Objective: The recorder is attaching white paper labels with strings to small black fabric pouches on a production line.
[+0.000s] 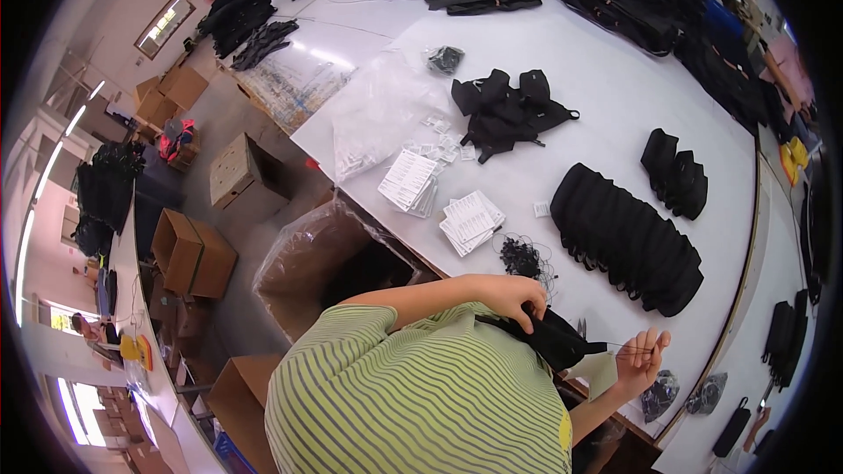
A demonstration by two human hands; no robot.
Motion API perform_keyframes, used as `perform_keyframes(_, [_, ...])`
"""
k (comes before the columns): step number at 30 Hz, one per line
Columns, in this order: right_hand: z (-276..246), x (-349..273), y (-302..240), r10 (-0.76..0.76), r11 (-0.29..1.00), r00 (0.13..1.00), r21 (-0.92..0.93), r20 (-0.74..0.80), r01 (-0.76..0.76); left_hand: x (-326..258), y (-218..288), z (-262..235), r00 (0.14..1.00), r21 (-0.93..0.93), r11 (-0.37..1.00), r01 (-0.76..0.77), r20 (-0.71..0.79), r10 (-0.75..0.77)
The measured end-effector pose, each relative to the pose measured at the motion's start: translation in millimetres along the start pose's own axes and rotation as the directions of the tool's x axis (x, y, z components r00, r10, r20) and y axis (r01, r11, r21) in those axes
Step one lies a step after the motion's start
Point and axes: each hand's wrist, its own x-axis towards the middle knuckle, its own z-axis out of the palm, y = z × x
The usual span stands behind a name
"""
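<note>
My left hand is closed on a folded black cloth piece, held against the table's near edge in front of my body. My right hand is raised at the right of the cloth, its fingers pinched together on a thin dark string. The string runs toward the cloth's pointed end. A white card tag shows just below that end; whether it hangs on the string, I cannot tell. Beyond my left hand lies a tangle of black tag strings, beside a stack of white printed tags.
A long row of folded black cloth pieces and a smaller bundle lie at right. Loose black pieces and clear plastic lie farther off. A plastic-lined carton stands left of the table. People work in the background.
</note>
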Motion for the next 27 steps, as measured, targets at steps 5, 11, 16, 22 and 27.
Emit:
perform_keyframes(5, [-5, -4, -3, -0.090, 0.995, 0.992, -0.058, -0.085, 0.085, 1, 18, 7, 0.948, -0.221, 0.925, 0.310, 0.147, -0.282])
perform_keyframes(11, [-4, -8, 1, -0.117, 0.984, 0.974, -0.153, -0.196, 0.087, 8, 0, 39, 0.965, -0.057, 0.972, 0.227, 0.151, -0.216])
perform_keyframes(16, [-14, -5, -21, 0.115, 0.601, 0.980, -0.774, -0.163, -0.199, 6, 5, 32, 0.949, 0.389, 0.910, -0.144, -0.207, 0.239])
perform_keyframes(22, [-4, 14, 23, 0.305, -0.219, 0.941, -0.973, -0.145, -0.079, 3, 33, 9, 0.995, 0.608, 0.792, -0.060, -0.031, 0.099])
perform_keyframes(27, [-16, 22, 26, 0.623, -0.081, 0.716, -0.937, -0.314, -0.340, 4, 46, 3, 0.982, 0.663, 0.725, -0.186, 0.155, 0.111])
